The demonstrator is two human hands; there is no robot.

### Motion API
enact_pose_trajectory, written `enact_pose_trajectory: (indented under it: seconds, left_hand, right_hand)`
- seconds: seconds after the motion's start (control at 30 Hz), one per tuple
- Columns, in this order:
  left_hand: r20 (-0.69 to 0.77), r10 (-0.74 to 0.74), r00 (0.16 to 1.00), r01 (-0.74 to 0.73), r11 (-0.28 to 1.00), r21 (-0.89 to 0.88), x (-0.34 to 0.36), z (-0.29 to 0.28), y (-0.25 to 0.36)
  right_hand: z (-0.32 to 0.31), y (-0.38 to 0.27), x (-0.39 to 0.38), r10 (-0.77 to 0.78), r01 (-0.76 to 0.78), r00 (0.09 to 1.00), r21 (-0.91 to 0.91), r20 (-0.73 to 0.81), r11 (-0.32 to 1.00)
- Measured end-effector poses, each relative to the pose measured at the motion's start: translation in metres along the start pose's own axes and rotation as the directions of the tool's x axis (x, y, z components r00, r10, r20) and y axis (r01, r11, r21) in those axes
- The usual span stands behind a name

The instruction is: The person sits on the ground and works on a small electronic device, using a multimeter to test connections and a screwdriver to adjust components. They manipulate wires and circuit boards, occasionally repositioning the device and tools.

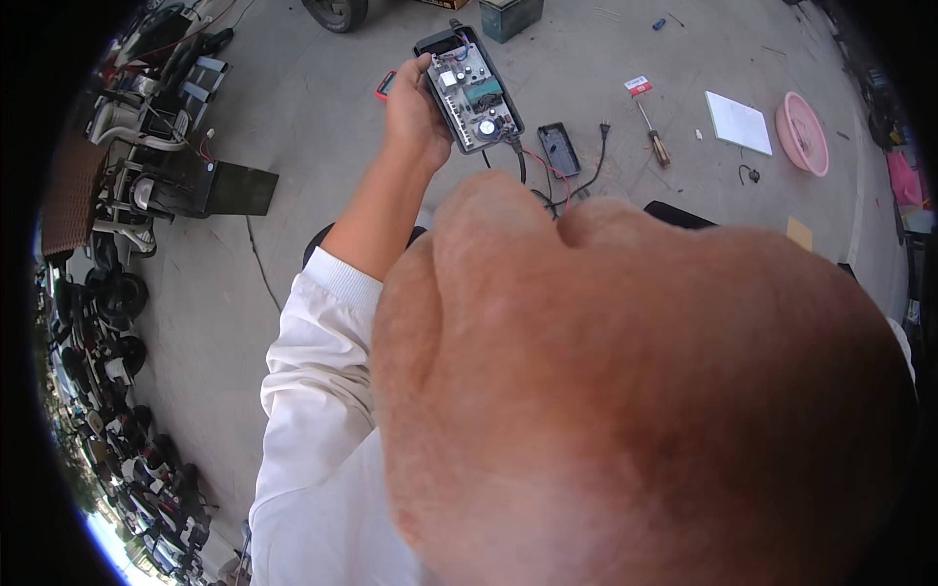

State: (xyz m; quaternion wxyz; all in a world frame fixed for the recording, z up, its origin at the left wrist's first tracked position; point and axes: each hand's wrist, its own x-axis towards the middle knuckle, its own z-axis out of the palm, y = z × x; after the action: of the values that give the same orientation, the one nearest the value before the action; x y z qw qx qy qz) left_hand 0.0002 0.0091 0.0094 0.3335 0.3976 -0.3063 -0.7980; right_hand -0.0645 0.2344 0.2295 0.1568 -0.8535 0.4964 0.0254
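My left hand (416, 122) grips the left edge of a black power adapter case (513, 98), its thumb over the rim. The case lies open, showing a circuit board (479, 93) with white, green and dark components. Black and red wires run from its lower end. My right hand (625, 371) is very close to the camera, large and blurred; its knuckles show along the top, but the fingers are hidden. Just beyond it lie a black plastic cover (559, 149) and a cord with a plug (604, 129). A red device (385, 86) shows beside my left hand.
On the concrete floor to the right are a screwdriver (656, 142), a red and white packet (637, 85), a white notebook (739, 123) and a pink basin (803, 135). A dark green box (510, 18) stands at the far side. Chairs and many vehicle parts line the left.
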Motion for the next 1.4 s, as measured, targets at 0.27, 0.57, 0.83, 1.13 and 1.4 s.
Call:
enact_pose_trajectory:
  seconds: [0.27, 0.57, 0.83, 1.13, 1.4]
  left_hand:
    - [0.101, 0.044, 0.994, -0.045, 0.999, 0.006, -0.002, -0.013, -0.002]
    - [0.134, 0.001, 0.991, 0.012, 0.995, -0.095, -0.002, -0.019, 0.005]
    - [0.101, 0.069, 0.992, -0.065, 0.997, -0.039, -0.014, -0.017, 0.003]
    - [0.098, 0.03, 0.995, -0.028, 0.999, -0.019, -0.014, -0.011, 0.013]
    - [0.146, 0.03, 0.989, -0.025, 0.999, -0.036, -0.016, -0.014, 0.01]
  right_hand:
    - [0.021, -0.034, -0.003, -0.011, 0.012, 1.0, 0.014, -0.013, 1.0]
    - [0.026, -0.05, -0.004, 0.017, -0.018, 0.999, 0.029, 0.042, 0.999]
    - [0.019, -0.055, -0.006, 0.056, -0.057, 0.998, 0.009, 0.028, 0.998]
    - [0.016, -0.052, -0.007, 0.077, -0.077, 0.997, -0.004, 0.021, 0.997]
    - [0.015, -0.052, -0.008, 0.12, -0.121, 0.992, 0.012, 0.049, 0.993]
